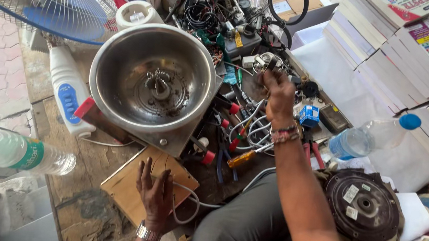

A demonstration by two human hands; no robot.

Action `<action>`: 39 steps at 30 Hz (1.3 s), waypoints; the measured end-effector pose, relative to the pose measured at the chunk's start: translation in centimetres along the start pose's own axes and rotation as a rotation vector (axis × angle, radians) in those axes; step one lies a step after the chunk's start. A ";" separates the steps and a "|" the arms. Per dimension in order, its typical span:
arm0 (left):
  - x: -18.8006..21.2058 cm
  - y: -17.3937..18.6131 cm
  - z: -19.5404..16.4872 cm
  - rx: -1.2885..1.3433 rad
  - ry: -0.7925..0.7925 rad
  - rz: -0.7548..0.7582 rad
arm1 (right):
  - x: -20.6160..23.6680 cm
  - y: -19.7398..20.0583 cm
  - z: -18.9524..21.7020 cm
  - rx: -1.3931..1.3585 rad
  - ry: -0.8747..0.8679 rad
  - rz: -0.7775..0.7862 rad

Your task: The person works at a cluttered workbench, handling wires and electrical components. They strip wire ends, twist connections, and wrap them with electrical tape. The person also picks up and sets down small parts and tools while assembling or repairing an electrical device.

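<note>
On workbench (89,218): cluttered wooden top, stacks of books (383,52) far right, blue fan (45,0) top left. Steel bowl (151,77) of a mixer unit sits centre, blade hub visible at its bottom, upright. Round black motor disc (363,206) lies bottom right, well apart from the bowl. Two clear plastic bottles: one (18,153) lying at left edge, one with blue cap (371,138) right. Wooden board (128,180) just below the bowl; left hand (155,195) rests flat on it, fingers spread, gripping nothing, white cable (188,197) beside it. Right hand (278,92) raised over tangled wires and screwdrivers (238,137), fingers pinched shut on a small metal part (265,62), right of the bowl.
</note>
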State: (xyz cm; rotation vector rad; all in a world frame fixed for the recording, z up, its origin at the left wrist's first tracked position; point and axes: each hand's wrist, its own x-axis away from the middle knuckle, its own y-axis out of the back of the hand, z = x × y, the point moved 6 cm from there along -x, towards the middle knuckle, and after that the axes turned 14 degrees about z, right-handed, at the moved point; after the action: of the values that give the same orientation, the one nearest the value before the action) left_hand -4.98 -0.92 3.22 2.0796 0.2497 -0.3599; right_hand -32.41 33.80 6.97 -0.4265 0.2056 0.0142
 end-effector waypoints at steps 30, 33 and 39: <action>4.2 5.1 -7.2 -0.085 -0.066 0.186 | 30.6 -11.8 -8.5 -0.220 -0.759 0.459; 3.9 5.4 -6.5 -0.098 -0.066 0.194 | 30.6 -11.3 -8.9 -0.322 -0.794 0.426; 3.5 6.5 -6.7 0.034 -0.132 0.258 | 28.9 -12.2 -6.4 -0.065 -0.327 0.526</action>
State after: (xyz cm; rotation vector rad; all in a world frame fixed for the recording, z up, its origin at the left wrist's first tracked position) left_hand 1.43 1.71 10.41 2.0806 -0.1036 -0.3446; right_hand -4.64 19.16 0.43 -0.4189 -0.0099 0.6040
